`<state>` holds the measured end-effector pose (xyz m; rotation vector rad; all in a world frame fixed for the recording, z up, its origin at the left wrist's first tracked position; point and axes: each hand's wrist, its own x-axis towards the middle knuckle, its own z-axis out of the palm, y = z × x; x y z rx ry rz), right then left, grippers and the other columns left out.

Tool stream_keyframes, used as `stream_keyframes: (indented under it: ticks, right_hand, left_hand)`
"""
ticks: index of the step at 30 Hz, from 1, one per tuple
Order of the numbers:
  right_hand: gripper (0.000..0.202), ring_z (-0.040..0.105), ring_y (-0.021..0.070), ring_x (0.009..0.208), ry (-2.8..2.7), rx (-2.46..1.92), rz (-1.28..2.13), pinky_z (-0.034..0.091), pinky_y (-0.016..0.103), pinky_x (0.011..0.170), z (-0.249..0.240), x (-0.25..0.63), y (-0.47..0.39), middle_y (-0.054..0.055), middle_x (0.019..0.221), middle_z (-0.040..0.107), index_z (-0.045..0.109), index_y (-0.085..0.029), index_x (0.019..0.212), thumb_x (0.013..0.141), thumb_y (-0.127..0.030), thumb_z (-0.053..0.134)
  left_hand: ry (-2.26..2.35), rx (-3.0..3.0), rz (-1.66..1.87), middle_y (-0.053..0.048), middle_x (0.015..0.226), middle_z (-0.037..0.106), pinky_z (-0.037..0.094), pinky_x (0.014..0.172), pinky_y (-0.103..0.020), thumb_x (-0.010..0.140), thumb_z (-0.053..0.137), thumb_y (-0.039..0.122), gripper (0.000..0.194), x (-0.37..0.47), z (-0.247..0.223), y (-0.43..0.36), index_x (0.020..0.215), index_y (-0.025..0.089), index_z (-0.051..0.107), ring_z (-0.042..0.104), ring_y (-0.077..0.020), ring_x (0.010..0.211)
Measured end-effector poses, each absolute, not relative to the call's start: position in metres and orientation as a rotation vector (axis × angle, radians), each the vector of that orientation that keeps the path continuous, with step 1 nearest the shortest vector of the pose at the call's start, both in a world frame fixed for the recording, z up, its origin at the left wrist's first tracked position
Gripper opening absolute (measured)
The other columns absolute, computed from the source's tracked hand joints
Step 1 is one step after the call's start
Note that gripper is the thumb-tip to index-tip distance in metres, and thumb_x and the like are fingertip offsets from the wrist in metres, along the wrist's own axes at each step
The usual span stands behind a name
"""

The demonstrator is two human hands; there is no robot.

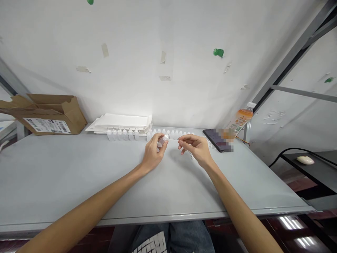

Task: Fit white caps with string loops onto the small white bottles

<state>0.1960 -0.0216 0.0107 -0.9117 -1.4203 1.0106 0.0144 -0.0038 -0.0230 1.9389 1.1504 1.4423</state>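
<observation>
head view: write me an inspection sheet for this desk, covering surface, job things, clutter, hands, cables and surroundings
surface: grey table, items mostly along its back
job's things: small white bottles standing in rows; one held bottle
clutter: cardboard box, paper stack, phone, drink bottle
hands: left hand grips the held bottle; right hand close by, fingertip contents too small to tell
cables: one black cable, right of the table
surroundings: white wall with tape scraps; mouse at right

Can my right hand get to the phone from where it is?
Probably yes: the phone lies close beside your right hand, and the orange bottle is beyond it, leaving the way free. That hand seems to be pinching a thin white piece, though.
</observation>
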Motion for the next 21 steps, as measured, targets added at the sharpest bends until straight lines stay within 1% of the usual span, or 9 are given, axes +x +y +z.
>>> stream_keyframes:
  ticks: [5,11,16,21]
  right_hand:
    - [0.021,0.061,0.0149,0.061,-1.411,-0.898,1.027,0.055,0.029,0.048,0.0116,0.1948,-0.0222,0.004,0.072,0.064,0.073,-0.016,0.079,0.07,-0.034,0.08]
    - [0.016,0.059,0.0136,0.058,-1.422,-0.863,1.009,0.054,0.028,0.046,0.0099,0.1947,-0.0222,0.003,0.069,0.063,0.074,-0.016,0.078,0.071,-0.03,0.079]
    - [0.015,0.059,0.0135,0.056,-1.425,-0.89,0.973,0.052,0.027,0.045,0.0119,0.194,-0.0235,0.003,0.069,0.063,0.074,-0.016,0.077,0.073,-0.03,0.076]
    - [0.015,0.057,0.0105,0.052,-1.399,-0.942,0.911,0.048,0.026,0.043,0.0128,0.1941,-0.0231,0.004,0.079,0.065,0.072,-0.016,0.074,0.075,-0.031,0.073]
  left_hand:
    - [1.164,1.986,1.452,-0.005,0.094,0.062,0.046,0.07,-0.025,0.091,0.052,0.03,0.015,0.0147,-0.0254,-0.0028,0.101,0.019,0.051,0.059,-0.0163,0.084]
    - [1.154,2.027,1.475,-0.005,0.094,0.063,0.048,0.068,-0.025,0.091,0.052,0.03,0.016,0.0147,-0.0286,-0.0011,0.103,0.019,0.052,0.06,-0.0166,0.085]
    - [1.149,2.064,1.464,-0.005,0.094,0.064,0.048,0.062,-0.023,0.091,0.053,0.03,0.017,0.0145,-0.03,-0.0009,0.104,0.019,0.053,0.061,-0.0148,0.079]
    - [1.153,2.111,1.449,-0.004,0.096,0.064,0.045,0.055,-0.02,0.091,0.054,0.029,0.017,0.0137,-0.0319,-0.0007,0.104,0.019,0.053,0.06,-0.0127,0.073]
